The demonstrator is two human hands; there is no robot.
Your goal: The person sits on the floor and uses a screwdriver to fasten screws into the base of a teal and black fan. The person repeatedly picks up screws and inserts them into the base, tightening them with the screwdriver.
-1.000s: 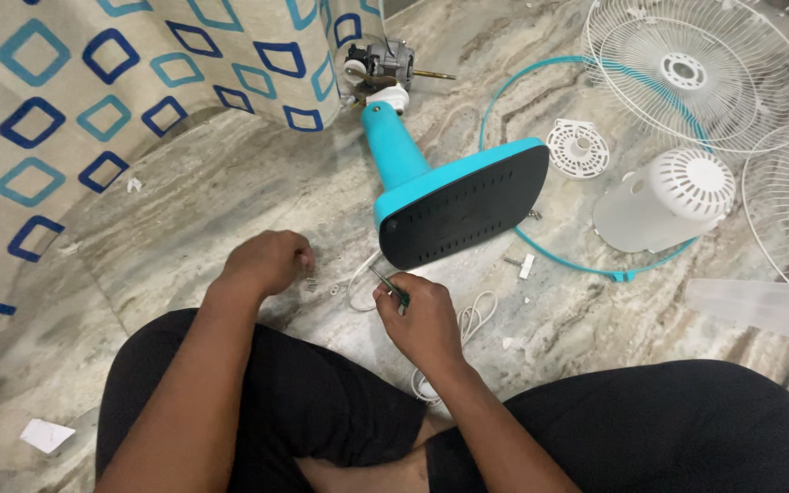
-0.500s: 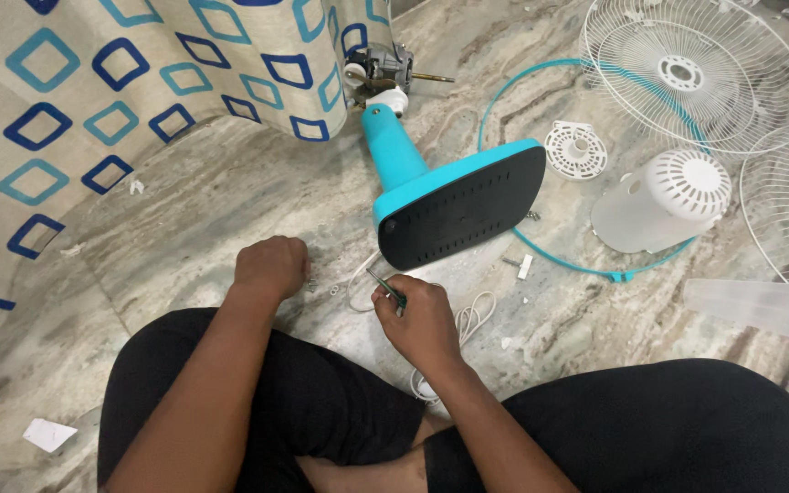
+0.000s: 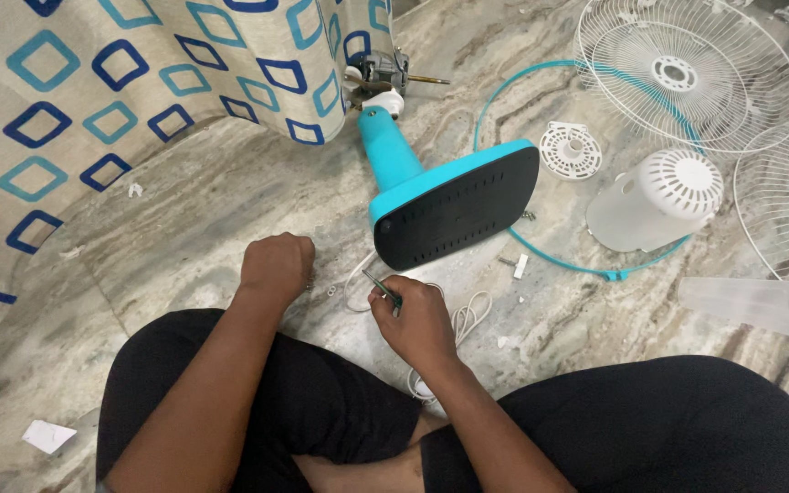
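The screwdriver is a thin green-handled tool, pinched between the fingers of the right hand, its shaft pointing up and left. That hand is closed on it and hovers just over the floor, in front of the person's crossed legs. The left hand is curled into a fist, knuckles up, near the right one; whether it holds anything cannot be told. Between the two hands lie small loose bits on the marble, one of them a white washer; their exact count is too small to tell.

A white cord loops under and beside the right hand. Just beyond it lies one fan stand, tipped over, teal with a black underside, its neck running up to one bare motor at the edge of a patterned cloth. One teal ring curves around the stand. To the right sit one white motor cover, one small round white vented disc, two wire grilles, and one clear blade. One scrap of paper lies by the left knee.
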